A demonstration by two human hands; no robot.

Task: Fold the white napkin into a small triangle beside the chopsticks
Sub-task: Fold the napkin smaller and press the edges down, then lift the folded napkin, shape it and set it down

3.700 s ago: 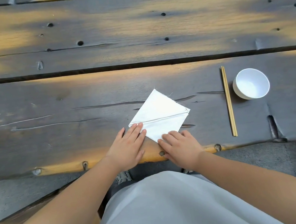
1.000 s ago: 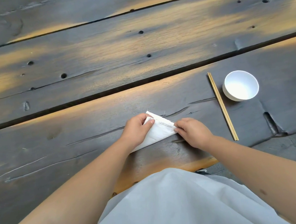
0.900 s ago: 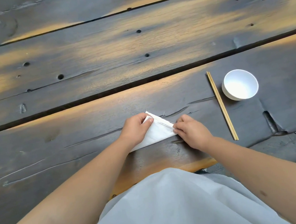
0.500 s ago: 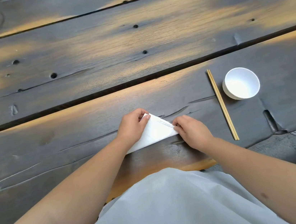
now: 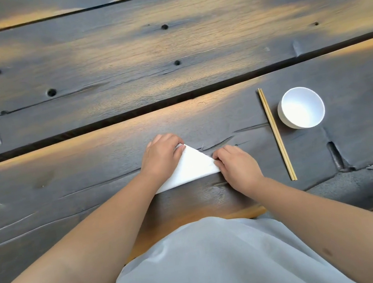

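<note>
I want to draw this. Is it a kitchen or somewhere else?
Probably a place to eat, perhaps outdoors: a rough plank table, with chopsticks beside a white bowl, and hands folding a napkin. No kitchen things show.

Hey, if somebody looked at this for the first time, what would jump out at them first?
Probably the white napkin, already a triangle, bright against the dark wooden table near its front edge, with the left hand on its top corner and the right hand on its right corner. Next, to the right, the white bowl with the pair of chopsticks lying just left of it.
</note>
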